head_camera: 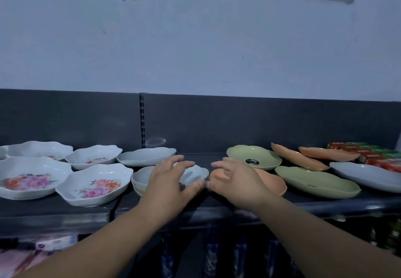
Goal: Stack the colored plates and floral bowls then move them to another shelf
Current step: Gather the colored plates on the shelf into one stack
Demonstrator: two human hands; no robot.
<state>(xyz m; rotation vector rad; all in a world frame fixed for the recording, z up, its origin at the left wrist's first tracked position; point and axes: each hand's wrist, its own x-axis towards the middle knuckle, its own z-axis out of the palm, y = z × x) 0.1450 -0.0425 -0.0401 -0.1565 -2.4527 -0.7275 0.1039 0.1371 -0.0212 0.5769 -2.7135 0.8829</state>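
A dark grey metal shelf (91, 209) carries all the dishes in a loose spread. On its left part stand white scalloped bowls with pink and orange flowers printed inside, all upright and holding nothing: two at the front (30, 177) (95, 183) and two behind them (39, 151) (93, 156). Just right of these, at the back, lies a plain pale grey scalloped plate (146, 156).

At the middle front sits a short stack of small plates (140, 183), a pale grey one on top and cream-green rims showing beneath. Just beside it on the right lies a single orange scalloped plate (273, 183). Further right are a green plate with a black sticker (253, 157) at the back and a second green plate (316, 181) at the front. Two more orange plates (299, 157) (327, 153) lie tilted behind it. A large pale grey plate (366, 175) is at the far right, with red and green boxes (379, 156) behind it.

Both bare forearms reach forward from below. The left hand (171, 182) is palm down over the stack, its fingers (182, 164) spread wide and arched across the top plate, thumb along the near rim. The right hand (234, 180) arches the same way over the orange plate's left part. Whether either hand actually grips its plate I cannot tell. The two thumbs almost meet between the stack and the orange plate.
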